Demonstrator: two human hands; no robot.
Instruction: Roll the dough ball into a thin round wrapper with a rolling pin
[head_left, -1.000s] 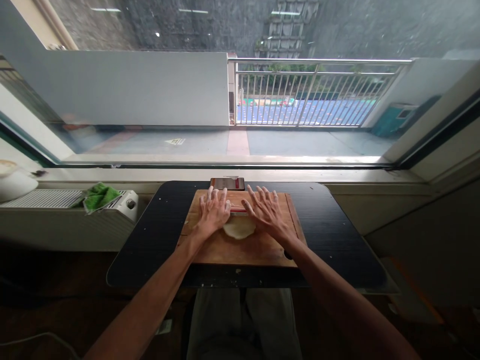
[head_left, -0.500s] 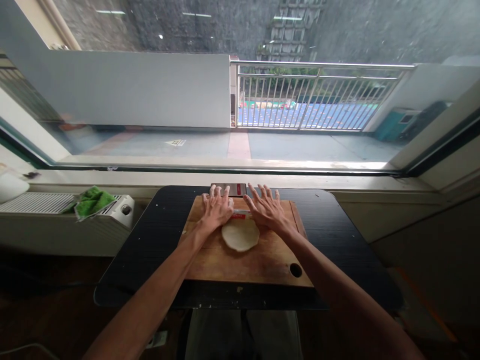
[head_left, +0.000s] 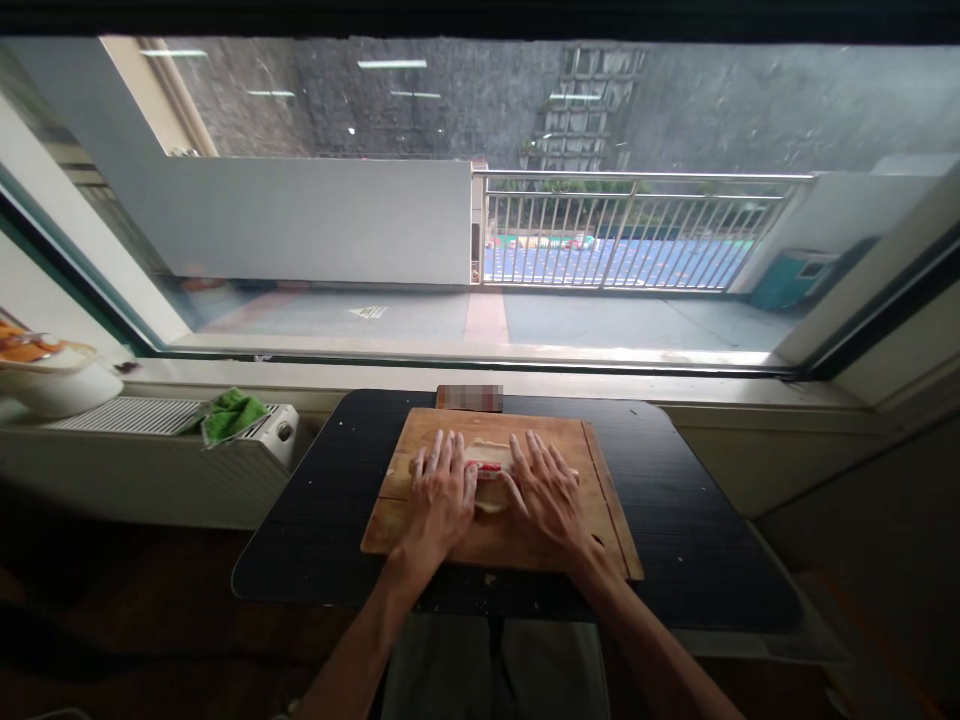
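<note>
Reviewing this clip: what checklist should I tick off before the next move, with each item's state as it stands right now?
1. Both palms on the rolling pin: ok. The left hand and right hand lie flat on it, fingers spread.
2. Pin over the dough: ok. A pale sliver shows between the hands.
3. Dough inside the cutting board: ok, as far as it shows.
4. Board fully on the black table: ok. No edge overhangs.
5. Dough evenness: cannot tell. The hands cover most of it.

Green cloth (head_left: 231,414) on the white radiator (head_left: 142,416) — white bowl (head_left: 58,388) at far left
</note>
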